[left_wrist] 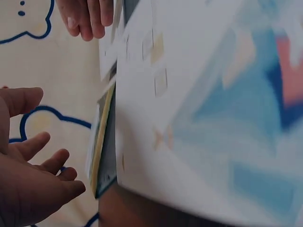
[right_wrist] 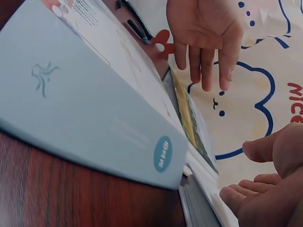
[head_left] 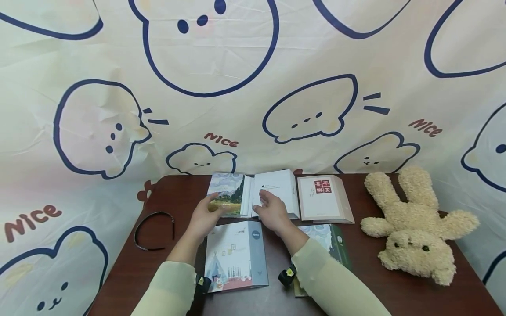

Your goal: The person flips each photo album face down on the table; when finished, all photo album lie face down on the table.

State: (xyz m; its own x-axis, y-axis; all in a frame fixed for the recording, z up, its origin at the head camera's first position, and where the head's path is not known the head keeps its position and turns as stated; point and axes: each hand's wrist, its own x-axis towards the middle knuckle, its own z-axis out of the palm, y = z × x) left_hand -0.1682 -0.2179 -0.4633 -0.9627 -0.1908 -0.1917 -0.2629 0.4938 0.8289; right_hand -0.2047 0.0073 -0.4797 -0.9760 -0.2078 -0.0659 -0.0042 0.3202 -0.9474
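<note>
At the back of the table an open book (head_left: pixel 276 184) lies with a landscape-painting panel (head_left: pixel 231 186) on its left and white pages on its right. My left hand (head_left: pixel 204 216) hovers by the painting's lower left, thumb spread from the fingers. Over the white pages is my right hand (head_left: pixel 272 212), palm turned inward. Both wrist views show the left hand (left_wrist: pixel 35 175) and right hand (right_wrist: pixel 265 189) with fingers relaxed and nothing held. Nearer me, a white book with a blue-grey spine (head_left: pixel 227 254) sits between the forearms.
Right of the open book lies a white book with red characters (head_left: pixel 322 204). A green-spined book (head_left: pixel 341 248) is partly hidden under my right sleeve. A plush rabbit (head_left: pixel 415 224) occupies the table's right side, a black headband (head_left: pixel 136 232) the left. Patterned cloth (head_left: pixel 245 118) hangs behind.
</note>
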